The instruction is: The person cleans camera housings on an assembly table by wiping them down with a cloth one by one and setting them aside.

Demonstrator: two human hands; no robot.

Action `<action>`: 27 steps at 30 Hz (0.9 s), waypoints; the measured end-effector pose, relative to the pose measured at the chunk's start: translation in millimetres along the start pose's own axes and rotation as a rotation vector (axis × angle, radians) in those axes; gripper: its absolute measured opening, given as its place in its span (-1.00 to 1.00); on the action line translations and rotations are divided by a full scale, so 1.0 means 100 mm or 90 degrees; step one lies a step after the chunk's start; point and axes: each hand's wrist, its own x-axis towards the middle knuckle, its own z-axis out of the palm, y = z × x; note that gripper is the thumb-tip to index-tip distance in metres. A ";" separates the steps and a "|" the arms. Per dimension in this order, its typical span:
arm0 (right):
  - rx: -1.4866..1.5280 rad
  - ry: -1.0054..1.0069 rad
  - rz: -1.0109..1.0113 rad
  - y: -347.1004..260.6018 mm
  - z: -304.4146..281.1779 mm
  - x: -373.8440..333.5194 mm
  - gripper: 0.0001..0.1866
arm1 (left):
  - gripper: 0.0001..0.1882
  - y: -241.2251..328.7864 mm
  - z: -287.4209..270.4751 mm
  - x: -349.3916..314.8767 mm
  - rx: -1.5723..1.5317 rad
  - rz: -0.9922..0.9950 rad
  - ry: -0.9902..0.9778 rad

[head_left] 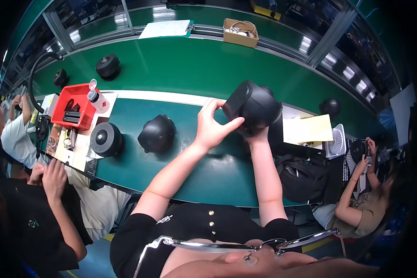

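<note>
Fingers (207,109) of my left hand (211,126) were curled against the near edge of the black rounded housing (253,107), thumb and forefinger pinching at its rim, so that hand was closed on the part. I had my right hand (257,134) underneath the same housing; most of it was hidden behind the part, and I could see only the wrist and a bit of palm cupping the underside, so I read it as supporting and gripping from below. The housing was lifted clear above the green workbench (190,69), tilted, a little right of the middle of the view.

Two more black housings sat on the bench to my left: a dome-shaped one (157,133) near my left forearm, and a flatter round one (106,139) just beside it, resting partly on a pale mat. Beyond those stood a red bin (74,107) with dark parts inside, and a small clear bottle (97,99) touched its right side. Farther back on the belt lay another black housing (108,66), and a cardboard box (240,32) stood at the far edge. A co-worker's hands (51,176) were folded at the lower left, and another person sat at the right.
</note>
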 end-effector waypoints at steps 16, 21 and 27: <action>-0.130 0.157 -0.104 -0.14 -0.04 0.05 -0.58 | -0.48 0.01 -0.18 0.14 0.071 0.243 0.034; -0.334 0.125 -0.211 0.05 0.14 0.08 -0.42 | -0.49 -0.02 -0.39 0.19 0.108 0.253 0.027; -0.359 0.090 -0.163 0.24 0.20 -0.04 -0.49 | -0.51 0.07 -0.62 0.13 0.118 0.276 0.007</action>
